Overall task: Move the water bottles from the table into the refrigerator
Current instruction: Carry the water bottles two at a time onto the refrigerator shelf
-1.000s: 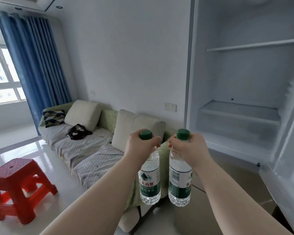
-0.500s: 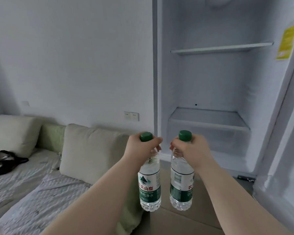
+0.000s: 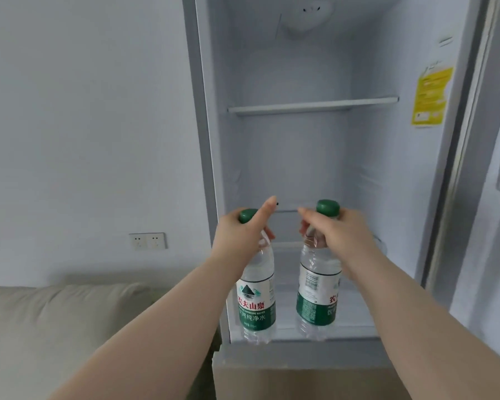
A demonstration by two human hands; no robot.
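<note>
Water bottles [image 3: 256,298] are at the mouth of the open refrigerator [image 3: 300,157], so I'm on the placing step. Over its bottom ledge [image 3: 357,316], the left bottle [image 3: 257,307] hangs at the front lip and the right bottle [image 3: 318,293] is slightly further in. Honestly can't tell if either touches down. My left hand [image 3: 240,232] and right hand [image 3: 337,230] each grip a neck, index fingers [image 3: 267,207] poking out. Next up: push in, set upright, let go.

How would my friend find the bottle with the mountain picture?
Find the open refrigerator; two green-capped bottles are held at its bottom edge. The left bottle, in the left hand, is nearer the sofa cushion. Only its label shows a mountain logo; the right bottle shows small print.
</note>
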